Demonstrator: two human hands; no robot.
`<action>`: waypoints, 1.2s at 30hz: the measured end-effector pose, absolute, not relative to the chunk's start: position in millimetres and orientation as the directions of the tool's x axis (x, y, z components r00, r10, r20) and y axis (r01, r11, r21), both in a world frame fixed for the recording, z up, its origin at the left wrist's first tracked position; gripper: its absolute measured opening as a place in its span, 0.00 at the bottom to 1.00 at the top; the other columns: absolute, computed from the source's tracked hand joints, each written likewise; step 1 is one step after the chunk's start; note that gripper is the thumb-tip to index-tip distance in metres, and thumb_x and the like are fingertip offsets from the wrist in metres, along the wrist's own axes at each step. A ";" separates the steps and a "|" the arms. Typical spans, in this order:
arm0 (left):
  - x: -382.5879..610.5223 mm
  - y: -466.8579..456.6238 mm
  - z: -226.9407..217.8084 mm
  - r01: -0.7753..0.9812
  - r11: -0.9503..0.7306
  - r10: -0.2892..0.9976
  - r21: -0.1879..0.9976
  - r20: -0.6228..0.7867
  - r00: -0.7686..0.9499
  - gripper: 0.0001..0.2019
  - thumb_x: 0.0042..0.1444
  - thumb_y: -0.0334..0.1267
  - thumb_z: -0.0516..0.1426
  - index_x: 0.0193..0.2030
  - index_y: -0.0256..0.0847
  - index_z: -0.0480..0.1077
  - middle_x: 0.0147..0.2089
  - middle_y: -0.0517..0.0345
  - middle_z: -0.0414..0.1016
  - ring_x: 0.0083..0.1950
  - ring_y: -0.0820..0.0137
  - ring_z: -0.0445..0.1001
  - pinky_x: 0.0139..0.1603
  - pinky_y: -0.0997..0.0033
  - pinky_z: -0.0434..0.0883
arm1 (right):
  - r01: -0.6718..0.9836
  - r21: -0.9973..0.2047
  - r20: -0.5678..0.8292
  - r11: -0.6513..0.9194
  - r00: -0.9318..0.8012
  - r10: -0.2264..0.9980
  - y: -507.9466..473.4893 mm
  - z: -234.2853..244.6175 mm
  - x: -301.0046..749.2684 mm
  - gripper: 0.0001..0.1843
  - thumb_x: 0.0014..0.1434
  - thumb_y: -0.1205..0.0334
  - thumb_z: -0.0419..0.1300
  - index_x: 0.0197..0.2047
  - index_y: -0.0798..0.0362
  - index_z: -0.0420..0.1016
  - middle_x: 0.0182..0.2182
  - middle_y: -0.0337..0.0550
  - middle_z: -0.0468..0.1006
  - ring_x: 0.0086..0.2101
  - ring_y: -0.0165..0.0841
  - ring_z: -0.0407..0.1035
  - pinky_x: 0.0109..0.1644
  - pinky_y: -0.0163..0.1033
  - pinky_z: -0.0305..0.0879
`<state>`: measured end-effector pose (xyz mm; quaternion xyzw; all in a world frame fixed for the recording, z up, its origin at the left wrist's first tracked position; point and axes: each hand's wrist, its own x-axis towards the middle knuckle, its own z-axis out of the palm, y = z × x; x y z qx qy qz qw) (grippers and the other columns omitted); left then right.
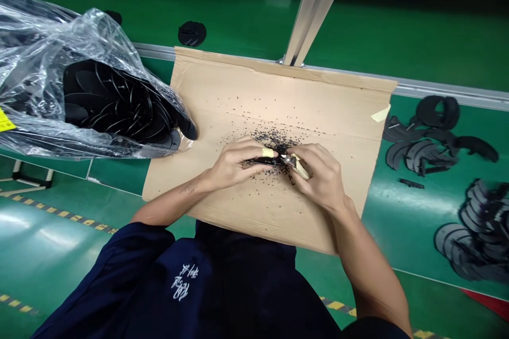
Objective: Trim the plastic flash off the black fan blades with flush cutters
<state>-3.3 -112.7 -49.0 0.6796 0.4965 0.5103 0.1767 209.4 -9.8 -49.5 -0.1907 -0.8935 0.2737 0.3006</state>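
My left hand (248,159) is closed on a thin black plastic part (260,161), with a strip of yellow tape round one finger. In my right hand (320,172) is a pair of small cutting pliers (298,164) with pale yellow handles. The jaws of the pliers are at the right end of the black part. Just how they meet is too small to tell. Many tiny black scraps (274,135) lie scattered around both hands on a sheet of brown cardboard (222,77).
At the left, a clear plastic bag (99,37) holds a stack of black curved parts (119,103). Curved black pieces (429,156) lie on the green table at the right, with a larger pile (477,238) nearer me. A metal post (318,5) stands behind the cardboard.
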 end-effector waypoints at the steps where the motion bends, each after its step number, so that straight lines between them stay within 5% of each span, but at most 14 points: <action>1: -3.4 -112.5 -49.9 0.492 -0.446 0.857 0.748 0.515 -0.007 0.11 0.62 0.37 0.66 0.50 0.41 0.78 0.41 0.55 0.84 0.41 0.72 0.79 0.44 0.68 0.76 | 0.184 -0.561 0.442 0.807 -0.758 0.479 -9.9 -50.9 209.3 0.11 0.64 0.69 0.58 0.49 0.53 0.76 0.42 0.50 0.83 0.39 0.40 0.76 0.41 0.45 0.71; 16: -6.6 -112.5 -56.9 0.452 -0.475 0.850 0.755 0.527 0.013 0.13 0.60 0.38 0.67 0.51 0.44 0.80 0.40 0.57 0.84 0.37 0.73 0.74 0.39 0.69 0.72 | 0.257 -0.427 0.411 0.867 -0.799 0.440 -10.7 -56.6 215.4 0.12 0.68 0.62 0.59 0.52 0.49 0.79 0.35 0.45 0.82 0.32 0.37 0.71 0.36 0.44 0.66; 23: -6.2 -112.8 -60.4 0.432 -0.491 0.844 0.756 0.536 0.021 0.12 0.59 0.39 0.68 0.50 0.43 0.80 0.38 0.56 0.83 0.35 0.74 0.74 0.37 0.70 0.72 | 0.286 -0.369 0.405 0.884 -0.807 0.430 -13.2 -55.3 214.3 0.09 0.68 0.65 0.58 0.45 0.50 0.80 0.29 0.43 0.81 0.28 0.34 0.69 0.32 0.41 0.62; 29: -5.5 -110.1 -58.3 0.477 -0.469 0.849 0.743 0.528 0.013 0.10 0.59 0.38 0.68 0.47 0.39 0.79 0.37 0.56 0.82 0.36 0.74 0.76 0.38 0.71 0.74 | 0.253 -0.465 0.389 0.849 -0.803 0.452 -6.1 -58.3 216.7 0.10 0.67 0.66 0.56 0.41 0.50 0.80 0.31 0.43 0.81 0.29 0.34 0.72 0.31 0.39 0.65; 36: -1.1 -109.3 -52.1 0.519 -0.428 0.877 0.740 0.479 0.040 0.10 0.61 0.39 0.66 0.47 0.38 0.79 0.37 0.56 0.80 0.38 0.73 0.77 0.38 0.73 0.74 | 0.361 -0.288 0.382 0.887 -0.806 0.452 -5.3 -56.4 213.5 0.10 0.65 0.65 0.56 0.44 0.51 0.80 0.31 0.45 0.81 0.31 0.37 0.70 0.32 0.42 0.62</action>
